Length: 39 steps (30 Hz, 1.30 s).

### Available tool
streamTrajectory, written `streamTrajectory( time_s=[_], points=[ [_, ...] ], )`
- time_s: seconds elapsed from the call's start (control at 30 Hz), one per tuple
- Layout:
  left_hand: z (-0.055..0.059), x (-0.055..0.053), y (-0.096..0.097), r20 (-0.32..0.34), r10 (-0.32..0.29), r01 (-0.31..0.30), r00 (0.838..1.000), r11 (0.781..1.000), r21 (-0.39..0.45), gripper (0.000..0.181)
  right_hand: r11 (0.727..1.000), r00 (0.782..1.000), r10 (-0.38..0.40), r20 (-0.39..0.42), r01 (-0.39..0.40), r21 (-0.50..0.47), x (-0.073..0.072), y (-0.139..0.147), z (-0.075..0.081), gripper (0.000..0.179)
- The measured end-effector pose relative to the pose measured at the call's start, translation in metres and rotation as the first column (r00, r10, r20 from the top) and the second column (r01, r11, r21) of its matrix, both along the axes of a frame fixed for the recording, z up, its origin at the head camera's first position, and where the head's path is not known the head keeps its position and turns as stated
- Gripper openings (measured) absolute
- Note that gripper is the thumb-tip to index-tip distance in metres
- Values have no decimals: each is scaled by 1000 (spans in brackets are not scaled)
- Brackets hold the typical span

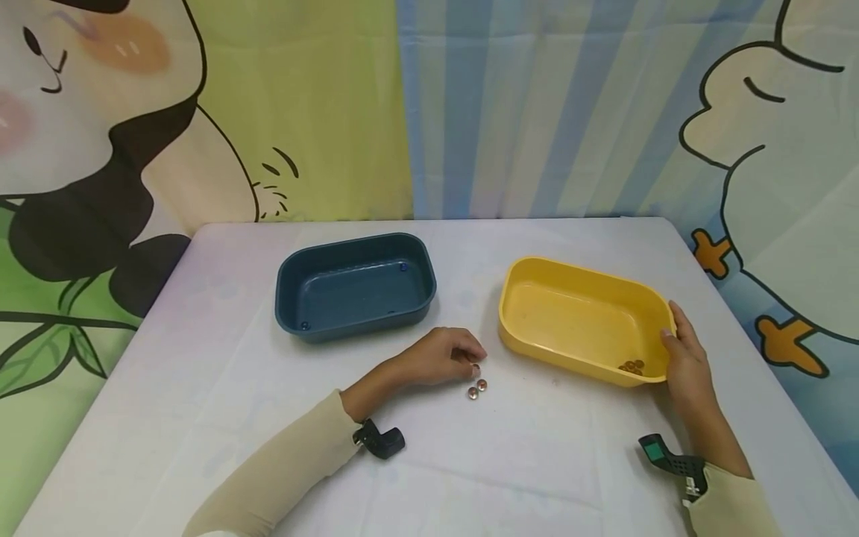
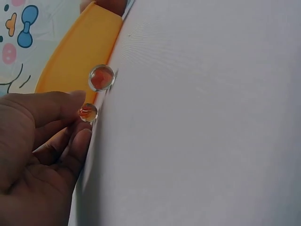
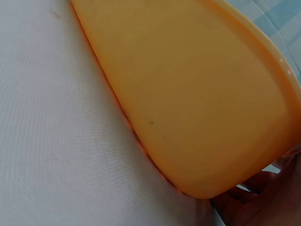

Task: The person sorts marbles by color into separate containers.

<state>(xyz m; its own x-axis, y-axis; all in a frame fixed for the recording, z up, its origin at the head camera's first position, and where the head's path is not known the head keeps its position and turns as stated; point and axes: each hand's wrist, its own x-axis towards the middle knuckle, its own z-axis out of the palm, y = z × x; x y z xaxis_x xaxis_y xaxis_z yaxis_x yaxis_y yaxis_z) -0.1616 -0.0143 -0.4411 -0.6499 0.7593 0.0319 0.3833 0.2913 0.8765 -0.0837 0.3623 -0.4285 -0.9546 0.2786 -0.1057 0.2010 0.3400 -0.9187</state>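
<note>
My left hand (image 1: 439, 356) is at the middle of the table, palm side down. Its thumb and index finger pinch a clear marble with an orange swirl (image 2: 88, 113), low by the white cloth. Just beside the fingertips lie two similar marbles, a nearer one (image 1: 473, 393) and another (image 1: 482, 385); one orange marble (image 2: 101, 77) shows large in the left wrist view. With my right hand (image 1: 689, 365) I grip the right end of a yellow bin (image 1: 570, 358), thumb over the rim. Several amber-looking marbles (image 1: 632, 366) sit in its near right corner.
A dark blue bin (image 1: 356, 327) stands at the back left, with small blue marbles inside, one in its far right corner (image 1: 403, 266) and one at the near left (image 1: 305, 325). A white cloth (image 1: 429, 477) covers the table; a cartoon-printed curtain (image 1: 302, 112) hangs behind.
</note>
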Motion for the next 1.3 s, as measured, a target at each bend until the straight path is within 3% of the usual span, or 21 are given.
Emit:
streamTrajectory(
  time_s=[0.33, 0.53, 0.73, 1.03, 1.3],
  points=[
    [-3, -1, 3, -110, -54, 51, 992, 998, -29, 23, 1000, 1000, -14, 6, 14, 19, -1, -1, 0, 52],
    [-1, -2, 2, -150, -52, 48, 987, 998, -35, 16, 1000, 1000, -6, 3, 6, 20, -2, -1, 0, 53],
    [1, -2, 0, -136, -15, 10, 991, 999, -36, 12, 1000, 1000, -7, 12, 7, 19, -3, -1, -1, 53],
    [5, -1, 0, -73, 92, -96, 993, 993, -65, 15, 1000, 1000, -8, 17, 7, 19, -3, -1, 0, 53],
    [7, -5, 1, -89, 119, -122, 989, 992, -34, 14, 1000, 1000, -14, 18, 14, 25, -1, -1, 0, 53]
  ],
)
